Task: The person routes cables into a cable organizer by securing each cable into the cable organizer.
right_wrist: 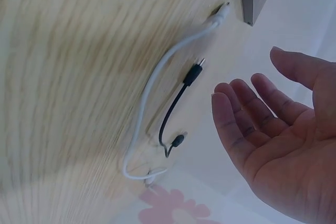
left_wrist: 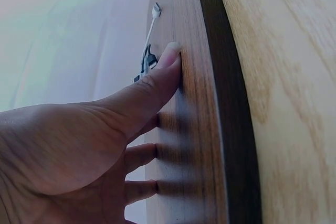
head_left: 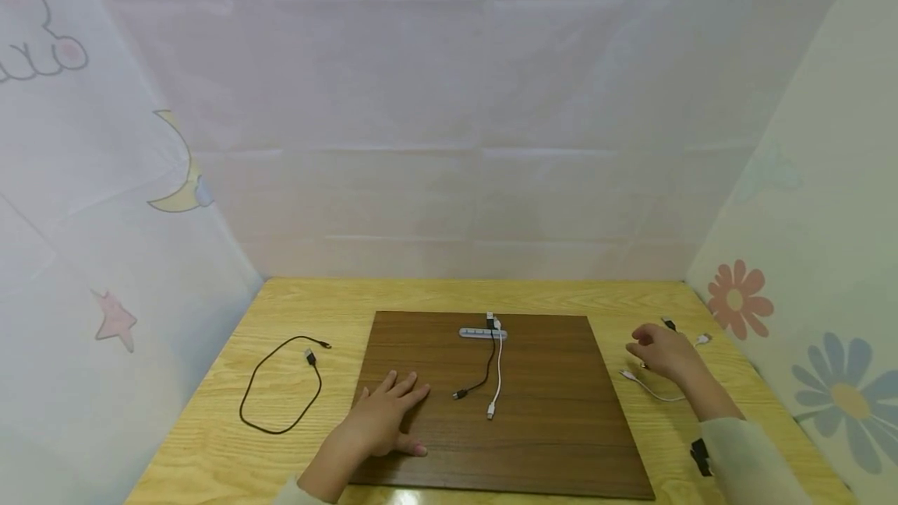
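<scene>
My left hand [head_left: 382, 421] rests with spread fingers on the left part of a brown wooden board [head_left: 554, 419]; its thumb [left_wrist: 170, 59] lies along the surface. A small pale cable holder strip [head_left: 468, 332] sits near the board's far edge, with a short black USB cable [head_left: 460, 394] and a short white USB cable [head_left: 491, 410] extending from it. Right of the board, my right hand [head_left: 662, 353] hovers, fingers loosely bent, holding nothing. Near it on the table lie another white cable [right_wrist: 142, 103] and another short black cable [right_wrist: 193, 74], both apart from the fingers.
A longer black USB cable [head_left: 251, 380] lies looped on the light wooden table [head_left: 210, 443] left of the board. Beside the right forearm is a black item [head_left: 700, 457], partly hidden by the sleeve. Pale fabric walls [head_left: 449, 178] enclose the table's back and sides.
</scene>
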The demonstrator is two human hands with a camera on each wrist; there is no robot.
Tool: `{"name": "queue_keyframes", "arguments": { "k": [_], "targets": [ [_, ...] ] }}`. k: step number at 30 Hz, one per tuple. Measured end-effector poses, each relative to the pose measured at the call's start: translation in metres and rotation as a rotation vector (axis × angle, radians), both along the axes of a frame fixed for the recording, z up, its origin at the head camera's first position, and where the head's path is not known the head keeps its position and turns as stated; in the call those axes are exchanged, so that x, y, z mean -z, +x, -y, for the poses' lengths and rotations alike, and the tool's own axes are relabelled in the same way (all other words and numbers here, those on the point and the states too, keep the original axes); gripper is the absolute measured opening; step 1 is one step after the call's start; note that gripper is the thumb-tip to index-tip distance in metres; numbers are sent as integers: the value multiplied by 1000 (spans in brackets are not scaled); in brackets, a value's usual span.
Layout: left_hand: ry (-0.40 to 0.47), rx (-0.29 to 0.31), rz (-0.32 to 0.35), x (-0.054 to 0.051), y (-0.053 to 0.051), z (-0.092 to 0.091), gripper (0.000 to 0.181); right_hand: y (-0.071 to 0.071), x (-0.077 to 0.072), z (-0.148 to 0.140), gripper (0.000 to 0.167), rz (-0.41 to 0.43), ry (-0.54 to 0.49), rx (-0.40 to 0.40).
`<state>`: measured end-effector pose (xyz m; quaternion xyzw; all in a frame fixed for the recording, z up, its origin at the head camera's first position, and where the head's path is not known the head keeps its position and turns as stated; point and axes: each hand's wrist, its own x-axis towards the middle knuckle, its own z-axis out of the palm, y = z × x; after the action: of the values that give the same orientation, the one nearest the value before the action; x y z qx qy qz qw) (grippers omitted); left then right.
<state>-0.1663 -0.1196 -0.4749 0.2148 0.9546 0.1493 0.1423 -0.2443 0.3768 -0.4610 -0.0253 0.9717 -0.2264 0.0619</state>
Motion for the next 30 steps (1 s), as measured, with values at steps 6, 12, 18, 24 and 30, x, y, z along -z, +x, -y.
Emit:
{"name": "queue_keyframes", "arguments": {
  "k": [6,12,18,24,30],
  "targets": [
    [-1,2,-3,2,1,1,94,-2,2,-12,49,-5,18,12],
    [0,3,-8,2,2,2,94,-6,13,-30,56,4,33,19],
    [-10,2,-14,-2,4,1,93,-11,18,-46,62,22,17,59],
    [-13,-7,-11,-3,4,1,92,-13,17,-50,68,39,-3,90],
    [-14,-10,-13,-3,4,1,92,-18,20,-51,68,47,-22,113]
  ]
}}
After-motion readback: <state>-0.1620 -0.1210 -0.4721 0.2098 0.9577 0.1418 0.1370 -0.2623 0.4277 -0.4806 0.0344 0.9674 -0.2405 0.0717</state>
